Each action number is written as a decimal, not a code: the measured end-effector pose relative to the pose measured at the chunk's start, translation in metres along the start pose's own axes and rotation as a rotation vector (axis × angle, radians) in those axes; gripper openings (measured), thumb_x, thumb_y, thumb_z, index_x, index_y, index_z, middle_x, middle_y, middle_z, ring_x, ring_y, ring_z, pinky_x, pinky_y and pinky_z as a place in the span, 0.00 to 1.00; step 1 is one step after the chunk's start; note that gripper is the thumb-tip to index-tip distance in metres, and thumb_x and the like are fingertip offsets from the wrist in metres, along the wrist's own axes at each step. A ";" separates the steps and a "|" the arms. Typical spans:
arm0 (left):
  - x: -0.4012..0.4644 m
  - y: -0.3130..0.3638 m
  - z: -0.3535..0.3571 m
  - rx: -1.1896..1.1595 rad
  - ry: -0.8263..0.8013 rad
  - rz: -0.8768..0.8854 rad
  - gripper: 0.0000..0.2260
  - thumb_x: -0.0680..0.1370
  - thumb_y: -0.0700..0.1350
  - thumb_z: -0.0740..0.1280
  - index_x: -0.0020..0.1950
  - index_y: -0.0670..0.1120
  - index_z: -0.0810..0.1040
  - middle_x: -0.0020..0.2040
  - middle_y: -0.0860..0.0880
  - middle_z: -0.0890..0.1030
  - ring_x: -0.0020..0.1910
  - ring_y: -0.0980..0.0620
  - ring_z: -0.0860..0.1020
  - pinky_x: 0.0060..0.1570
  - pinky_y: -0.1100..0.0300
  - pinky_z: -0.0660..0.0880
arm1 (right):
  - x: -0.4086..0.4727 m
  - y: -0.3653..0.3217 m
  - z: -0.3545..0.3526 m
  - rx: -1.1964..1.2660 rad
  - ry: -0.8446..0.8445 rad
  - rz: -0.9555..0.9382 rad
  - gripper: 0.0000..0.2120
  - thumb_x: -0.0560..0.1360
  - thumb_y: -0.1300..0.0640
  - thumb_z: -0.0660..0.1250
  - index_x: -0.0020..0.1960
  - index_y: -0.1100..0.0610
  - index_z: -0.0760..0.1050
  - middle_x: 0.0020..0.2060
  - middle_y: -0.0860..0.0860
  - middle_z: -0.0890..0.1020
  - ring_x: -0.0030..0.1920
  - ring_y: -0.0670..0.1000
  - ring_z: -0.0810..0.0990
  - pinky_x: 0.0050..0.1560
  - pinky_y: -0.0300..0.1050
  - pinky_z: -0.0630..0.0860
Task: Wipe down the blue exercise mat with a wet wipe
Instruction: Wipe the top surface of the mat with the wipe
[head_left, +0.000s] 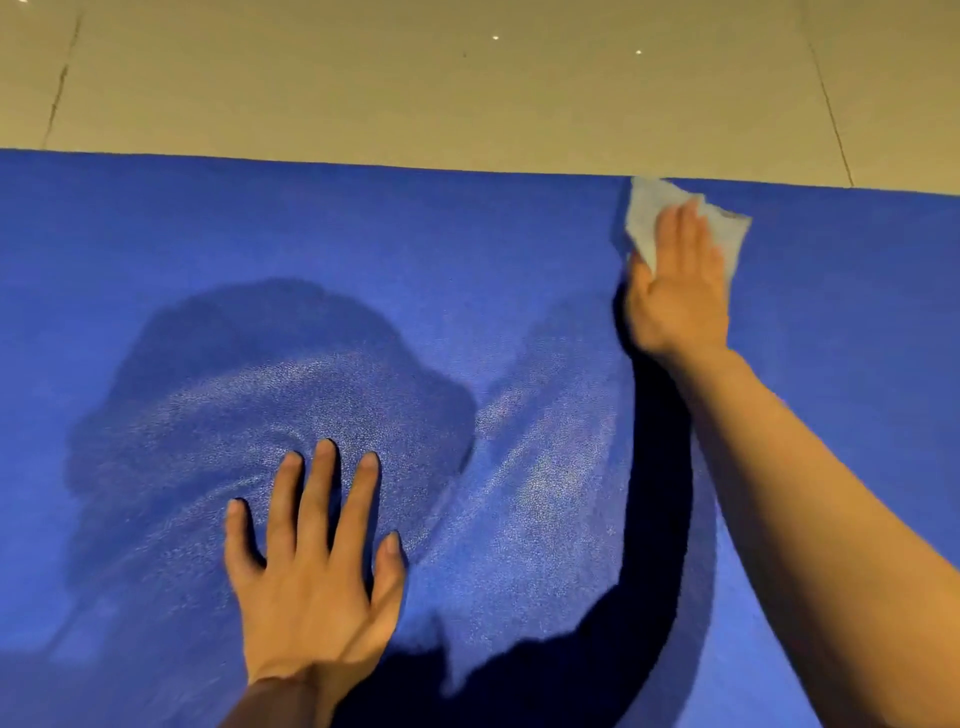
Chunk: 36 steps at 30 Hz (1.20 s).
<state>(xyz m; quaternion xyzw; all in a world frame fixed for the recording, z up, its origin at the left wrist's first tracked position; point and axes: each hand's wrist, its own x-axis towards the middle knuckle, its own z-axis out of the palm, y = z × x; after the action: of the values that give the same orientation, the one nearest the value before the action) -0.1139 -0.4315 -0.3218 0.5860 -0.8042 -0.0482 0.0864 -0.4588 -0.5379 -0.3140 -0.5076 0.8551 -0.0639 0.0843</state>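
In the head view, the blue exercise mat (363, 249) is lying flat on the tiled floor (415, 78), filling the frame from 9 to 3 o'clock. The right hand (680, 291), at about 1 o'clock, is pressing the wet wipe (649, 208) flat under straight fingers, right at the mat's far edge. The left hand (311, 566), at 7 o'clock, is resting spread and empty on the mat. The wipe looks limp and light (likely to bunch) — best pinned under a flat palm. The mat seems soft and grippy — bracing it should stop creep.

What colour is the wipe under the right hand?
White, the wet wipe on the mat's far edge; head view.
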 end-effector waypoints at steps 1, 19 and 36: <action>0.001 0.000 0.000 -0.002 0.000 0.002 0.27 0.75 0.55 0.56 0.73 0.50 0.66 0.75 0.42 0.67 0.73 0.40 0.64 0.71 0.36 0.51 | 0.002 0.023 -0.010 -0.014 0.009 0.093 0.37 0.75 0.45 0.40 0.79 0.64 0.48 0.79 0.60 0.49 0.79 0.59 0.48 0.77 0.53 0.44; 0.000 -0.001 0.001 -0.040 -0.036 -0.007 0.27 0.77 0.55 0.54 0.73 0.46 0.73 0.73 0.41 0.70 0.74 0.40 0.63 0.71 0.36 0.50 | -0.098 -0.008 0.015 0.088 -0.033 -0.184 0.36 0.76 0.41 0.41 0.78 0.61 0.57 0.78 0.59 0.55 0.78 0.59 0.54 0.76 0.50 0.44; -0.101 -0.114 -0.115 -0.137 -0.118 0.204 0.16 0.79 0.49 0.58 0.48 0.45 0.84 0.45 0.50 0.83 0.40 0.47 0.81 0.31 0.58 0.76 | -0.243 -0.230 0.067 0.095 -0.210 -0.829 0.34 0.77 0.44 0.42 0.76 0.58 0.65 0.76 0.57 0.64 0.76 0.61 0.60 0.76 0.56 0.49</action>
<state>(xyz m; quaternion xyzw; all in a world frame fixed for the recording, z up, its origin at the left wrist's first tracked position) 0.0453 -0.3680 -0.2379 0.4901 -0.8581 -0.1282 0.0834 -0.1335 -0.4354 -0.3158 -0.8075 0.5617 -0.0795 0.1615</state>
